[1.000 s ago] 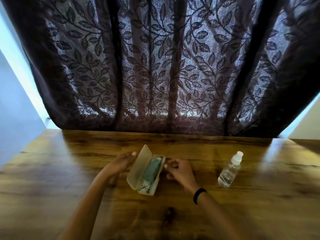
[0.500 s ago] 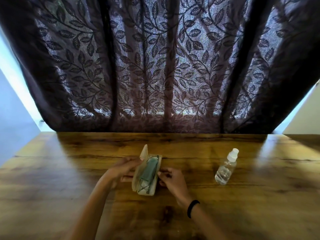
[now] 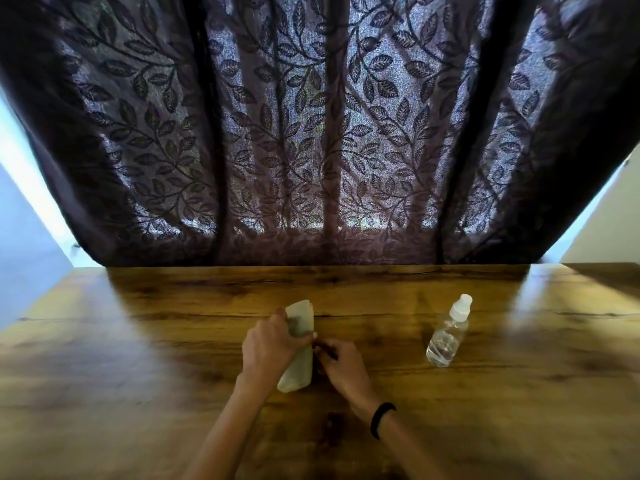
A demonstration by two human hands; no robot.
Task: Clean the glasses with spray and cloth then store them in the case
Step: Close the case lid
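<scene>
A pale translucent glasses case (image 3: 300,323) lies on the wooden table (image 3: 519,393) with its lid folded down. My left hand (image 3: 268,348) wraps over the top of the case, fingers curled round the lid. My right hand (image 3: 341,365) is against the case's right edge, its fingers curled at the seam. The glasses and the cloth are hidden inside the case. A clear spray bottle (image 3: 446,336) with a white cap stands upright to the right, apart from both hands.
A dark leaf-patterned curtain (image 3: 311,133) hangs along the table's far edge. Pale walls show at both sides. A black band sits on my right wrist (image 3: 381,419).
The lid stood open with the glasses and green cloth showing; now it is folded down. My left hand came over the lid and my right moved in to the case's edge.
</scene>
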